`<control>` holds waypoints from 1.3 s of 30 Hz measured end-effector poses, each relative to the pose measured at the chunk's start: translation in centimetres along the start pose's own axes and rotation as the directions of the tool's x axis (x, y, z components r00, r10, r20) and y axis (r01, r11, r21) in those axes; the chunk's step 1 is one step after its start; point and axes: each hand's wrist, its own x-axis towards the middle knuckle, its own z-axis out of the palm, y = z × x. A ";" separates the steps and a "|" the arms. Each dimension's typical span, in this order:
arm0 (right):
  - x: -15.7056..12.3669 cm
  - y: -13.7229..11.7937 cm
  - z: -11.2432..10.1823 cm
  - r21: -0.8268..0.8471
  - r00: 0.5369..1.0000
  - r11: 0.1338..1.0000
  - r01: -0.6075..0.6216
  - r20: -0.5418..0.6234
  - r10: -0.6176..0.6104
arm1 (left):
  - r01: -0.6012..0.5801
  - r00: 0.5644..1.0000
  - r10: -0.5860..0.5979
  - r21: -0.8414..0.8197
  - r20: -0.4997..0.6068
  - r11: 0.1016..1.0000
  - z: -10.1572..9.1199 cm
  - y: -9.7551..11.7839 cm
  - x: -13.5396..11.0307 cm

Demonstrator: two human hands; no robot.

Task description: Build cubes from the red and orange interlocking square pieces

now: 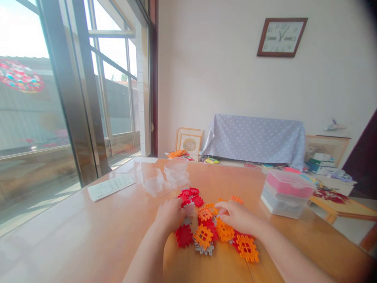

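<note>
A loose pile of square plastic building tiles with notched edges lies before me, in red, orange and grey. My left hand (171, 214) is at the pile's left side, its fingers curled in around a grey tile (189, 209). A red tile (184, 236) lies just below that hand. My right hand (236, 215) reaches over the pile's right side, thumb and fingers apart, close above an orange tile (225, 229). Nearer me are an orange windowed tile (203, 236) and another orange windowed tile (247, 248). Red tiles (190, 196) sit at the far end.
On the wooden table (118, 232) stand clear plastic containers (176, 173) behind the pile and a lidded box (287, 193) with pink and white layers at right. A printed sheet (111, 187) lies at left. Beyond are windows, a wall clock (282, 37) and a cloth-covered object (256, 139).
</note>
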 end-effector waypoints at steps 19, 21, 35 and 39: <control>-4.3 0.7 1.7 -0.119 0.988 0.993 -0.009 -0.151 -0.009 | -0.396 0.914 0.398 -0.044 0.077 0.917 2.7 4.0 -1.8; -3.9 1.6 1.6 -0.084 0.977 0.996 0.016 -0.213 -0.033 | -0.406 0.909 0.406 -0.024 0.098 0.914 3.3 4.2 -1.8; -3.4 8.7 -0.9 0.342 0.842 0.926 -0.159 -0.443 0.308 | -0.281 0.959 0.252 -0.310 -0.132 0.908 5.0 2.7 0.8; -3.5 7.9 -1.1 0.503 0.819 0.857 -0.113 -0.441 0.367 | -0.259 0.963 0.195 -0.436 -0.186 0.862 5.4 2.9 1.4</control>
